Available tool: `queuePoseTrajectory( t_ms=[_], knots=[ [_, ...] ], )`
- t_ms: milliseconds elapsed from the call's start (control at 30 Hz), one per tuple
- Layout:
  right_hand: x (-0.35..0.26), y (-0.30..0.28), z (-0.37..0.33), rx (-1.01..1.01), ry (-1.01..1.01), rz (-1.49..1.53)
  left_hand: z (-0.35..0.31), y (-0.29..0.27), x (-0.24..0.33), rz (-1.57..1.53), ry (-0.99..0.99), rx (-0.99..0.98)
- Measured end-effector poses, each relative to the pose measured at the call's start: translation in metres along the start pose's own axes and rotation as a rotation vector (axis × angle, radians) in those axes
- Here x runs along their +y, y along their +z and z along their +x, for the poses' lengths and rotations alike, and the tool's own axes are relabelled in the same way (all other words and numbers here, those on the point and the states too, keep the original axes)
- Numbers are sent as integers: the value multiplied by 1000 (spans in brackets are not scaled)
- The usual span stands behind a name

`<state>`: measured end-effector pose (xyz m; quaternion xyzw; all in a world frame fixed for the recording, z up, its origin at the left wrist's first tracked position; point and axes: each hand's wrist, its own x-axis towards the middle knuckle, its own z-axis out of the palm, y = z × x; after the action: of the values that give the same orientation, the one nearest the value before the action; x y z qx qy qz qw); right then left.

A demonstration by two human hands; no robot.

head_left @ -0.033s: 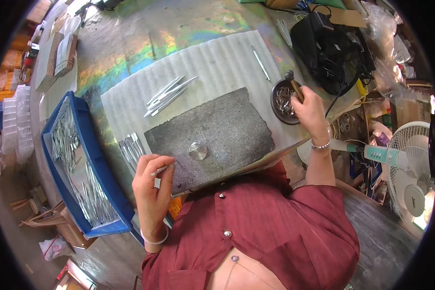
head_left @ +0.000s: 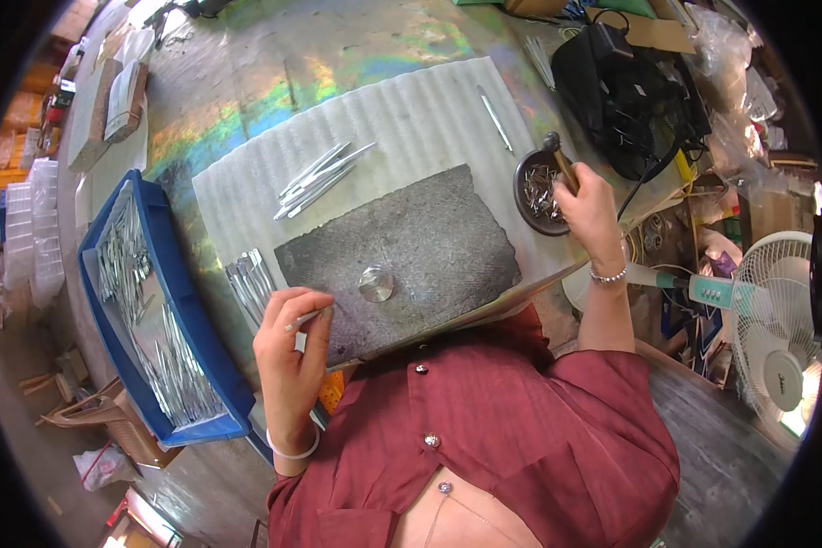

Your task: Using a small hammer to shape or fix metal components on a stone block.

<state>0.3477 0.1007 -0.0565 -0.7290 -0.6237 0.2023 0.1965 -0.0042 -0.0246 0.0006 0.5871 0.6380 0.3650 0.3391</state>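
My left hand (head_left: 292,342) is closed at the near left edge of a dark grey stone slab (head_left: 429,233). Its fingertips pinch a slim silvery metal piece (head_left: 303,321), mostly hidden by the fingers. A round, shiny metal disc (head_left: 375,283) lies on the slab. My right hand (head_left: 591,205) is wrapped around the wooden handle of a small hammer (head_left: 567,170), whose dark head points away from me. Those fingers reach over the rim of a round brown bowl (head_left: 523,203) of small metal pins (head_left: 541,190); whether they hold a pin is hidden.
Slim metal rods (head_left: 315,183) lie on a white foam sheet (head_left: 402,123), and others (head_left: 249,279) beside the slab. One pen-like rod (head_left: 496,119) lies apart. A blue tray (head_left: 187,301) of metal pieces stands left. A black bag (head_left: 626,100) and a white fan (head_left: 781,338) are right.
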Motion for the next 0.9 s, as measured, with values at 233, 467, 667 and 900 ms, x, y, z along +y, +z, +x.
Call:
queuePoseTrajectory(
  t_ms=[233, 467, 667, 900],
  knots=[
    [14, -4, -1, -45, -4, 432, -1, 4, -19, -4, -11, -63],
    [-5, -12, -14, -203, 159, 1042, -8, 7, -21, -420, -148, -25],
    [-29, -9, -22, -284, 153, 1240, -16, 6, -13, -820, -297, -12],
    [-84, 5, -59, -452, 124, 1193, -6, 23, -26, -1510, -389, -243]
  ],
)
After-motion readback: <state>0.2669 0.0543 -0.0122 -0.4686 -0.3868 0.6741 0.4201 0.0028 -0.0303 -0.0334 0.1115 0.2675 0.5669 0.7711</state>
